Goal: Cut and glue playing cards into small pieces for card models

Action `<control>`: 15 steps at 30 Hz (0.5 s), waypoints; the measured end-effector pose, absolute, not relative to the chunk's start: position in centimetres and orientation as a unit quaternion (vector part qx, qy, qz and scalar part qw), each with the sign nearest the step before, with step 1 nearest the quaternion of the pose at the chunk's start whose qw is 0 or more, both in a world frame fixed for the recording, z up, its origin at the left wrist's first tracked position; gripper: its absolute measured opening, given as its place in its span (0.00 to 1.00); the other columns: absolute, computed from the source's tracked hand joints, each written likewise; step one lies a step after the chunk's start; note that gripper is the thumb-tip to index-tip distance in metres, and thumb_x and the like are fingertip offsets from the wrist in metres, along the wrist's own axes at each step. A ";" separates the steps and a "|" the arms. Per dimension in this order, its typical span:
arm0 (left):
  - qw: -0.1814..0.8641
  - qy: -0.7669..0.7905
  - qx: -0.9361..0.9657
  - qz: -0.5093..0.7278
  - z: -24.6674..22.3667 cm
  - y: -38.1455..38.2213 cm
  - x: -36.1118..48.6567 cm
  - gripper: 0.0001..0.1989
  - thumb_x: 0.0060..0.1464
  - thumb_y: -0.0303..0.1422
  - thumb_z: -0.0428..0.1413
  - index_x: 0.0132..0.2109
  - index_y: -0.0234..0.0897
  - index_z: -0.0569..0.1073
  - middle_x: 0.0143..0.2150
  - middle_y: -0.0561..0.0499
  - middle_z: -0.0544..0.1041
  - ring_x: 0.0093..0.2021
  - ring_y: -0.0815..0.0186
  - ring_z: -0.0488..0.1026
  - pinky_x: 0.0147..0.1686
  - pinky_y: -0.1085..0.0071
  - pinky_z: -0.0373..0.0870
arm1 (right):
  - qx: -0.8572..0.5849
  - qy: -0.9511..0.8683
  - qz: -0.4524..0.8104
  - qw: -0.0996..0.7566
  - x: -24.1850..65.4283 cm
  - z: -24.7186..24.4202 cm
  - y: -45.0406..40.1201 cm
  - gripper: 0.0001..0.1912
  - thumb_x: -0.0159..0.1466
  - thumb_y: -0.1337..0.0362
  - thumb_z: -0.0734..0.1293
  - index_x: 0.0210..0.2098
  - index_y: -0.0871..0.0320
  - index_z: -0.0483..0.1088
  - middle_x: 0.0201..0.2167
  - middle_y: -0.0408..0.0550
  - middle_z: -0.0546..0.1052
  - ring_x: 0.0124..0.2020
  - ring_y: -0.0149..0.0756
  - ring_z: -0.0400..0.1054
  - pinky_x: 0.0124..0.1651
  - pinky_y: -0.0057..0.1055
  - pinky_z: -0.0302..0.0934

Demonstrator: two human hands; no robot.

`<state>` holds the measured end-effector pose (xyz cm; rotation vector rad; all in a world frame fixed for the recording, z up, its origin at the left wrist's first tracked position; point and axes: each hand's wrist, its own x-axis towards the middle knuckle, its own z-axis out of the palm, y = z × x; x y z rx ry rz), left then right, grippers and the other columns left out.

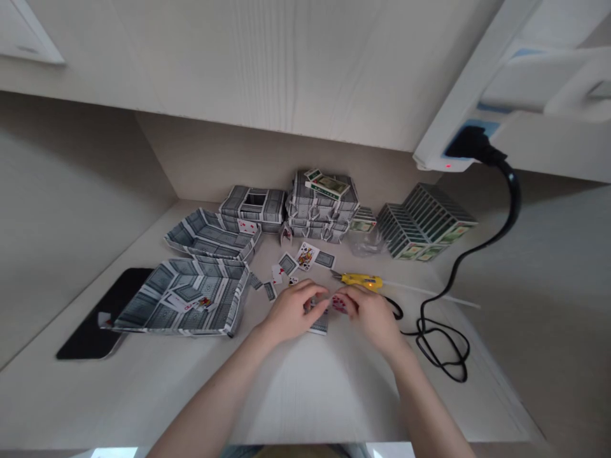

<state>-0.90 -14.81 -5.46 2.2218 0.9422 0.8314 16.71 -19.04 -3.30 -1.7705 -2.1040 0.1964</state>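
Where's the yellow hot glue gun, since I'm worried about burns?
Head view: the glue gun lies on the counter just beyond the right hand, loose playing cards to its left.

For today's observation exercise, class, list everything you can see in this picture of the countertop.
White countertop: one, white, under everything
Trays made of playing cards: two, grey-green and white, left of centre
Stacked card structures: several, grey-green, back centre
Stepped row of card packs: one, green and white, back right
Loose playing cards: several, white with red and black, centre
Black tablet or phone: one, black, far left
Yellow corded tool: one, yellow, right of centre
Power strip: one, white, upper right
Left hand: one, bare, front centre, fingers at small cards
Right hand: one, bare, beside the left hand
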 end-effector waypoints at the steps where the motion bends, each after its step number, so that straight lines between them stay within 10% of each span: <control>1: 0.296 0.345 0.835 0.309 -5.4 -14.9 -0.8 0.09 0.53 0.34 0.49 0.40 0.39 0.71 0.34 0.51 0.72 0.31 0.71 0.67 0.31 0.75 0.62 | -0.606 -0.758 0.087 0.227 16.2 -3.0 -19.2 0.11 0.62 0.67 0.57 0.35 0.54 0.71 0.33 0.45 0.76 0.34 0.34 0.69 0.37 0.28 0.60; 9: 0.275 0.416 0.804 0.325 -6.4 -14.0 -1.0 0.11 0.57 0.34 0.45 0.31 0.37 0.70 0.28 0.52 0.73 0.31 0.70 0.69 0.31 0.76 0.62 | -0.648 -0.695 0.038 0.308 16.0 -3.1 -19.5 0.12 0.62 0.58 0.57 0.36 0.57 0.68 0.34 0.50 0.74 0.34 0.37 0.67 0.36 0.30 0.59; 15: 0.234 0.501 0.744 0.375 -6.1 -13.1 -2.0 0.10 0.56 0.33 0.46 0.38 0.39 0.71 0.35 0.51 0.76 0.34 0.69 0.71 0.33 0.76 0.63 | -0.837 -0.523 -0.074 0.141 19.9 -6.7 -19.1 0.28 0.55 0.46 0.60 0.42 0.65 0.66 0.37 0.65 0.70 0.41 0.54 0.63 0.36 0.42 0.57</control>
